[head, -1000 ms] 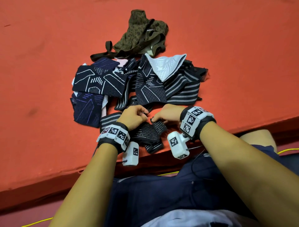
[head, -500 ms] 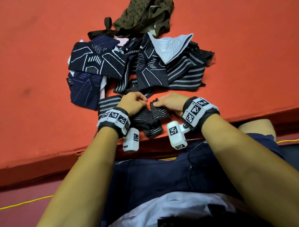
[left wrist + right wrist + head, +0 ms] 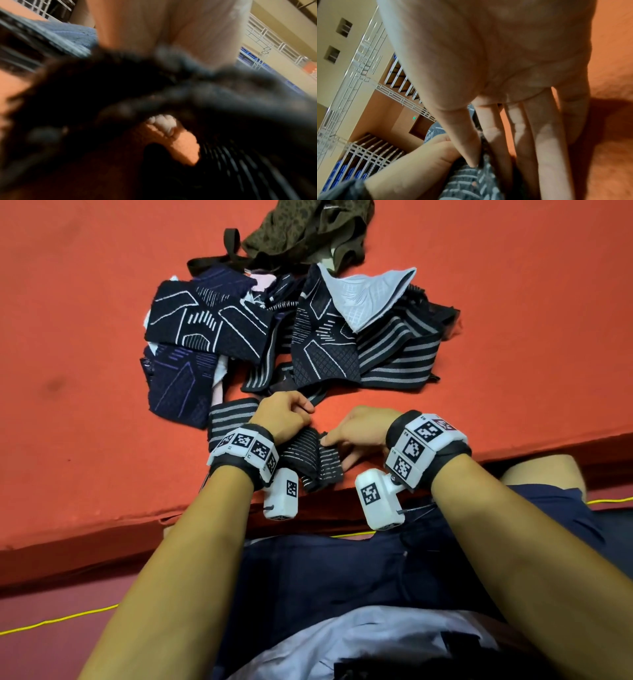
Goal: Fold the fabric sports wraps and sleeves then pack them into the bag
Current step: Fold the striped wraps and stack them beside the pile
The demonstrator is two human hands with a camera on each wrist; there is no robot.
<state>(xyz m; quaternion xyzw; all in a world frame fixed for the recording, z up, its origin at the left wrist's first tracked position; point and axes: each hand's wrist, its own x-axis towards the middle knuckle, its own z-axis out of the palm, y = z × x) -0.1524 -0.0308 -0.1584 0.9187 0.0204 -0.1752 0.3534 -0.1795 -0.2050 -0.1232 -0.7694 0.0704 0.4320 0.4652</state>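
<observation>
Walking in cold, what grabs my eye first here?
The vivid orange mat, with a dark heap of patterned wraps piled on it. Nearer, the left hand and right hand, wearing checker-marked wristbands, pinch a small striped wrap by the mat's edge.

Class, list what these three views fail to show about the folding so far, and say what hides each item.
- Bag: head view, top edge cuts it off; opening unseen.
- Left hand grip: head view shows only knuckles; left wrist view is blurred by dark fabric.
- Striped wrap: fold count hidden under both hands.
- Right hand: right wrist view, palm blocks the wrap's far end.
</observation>
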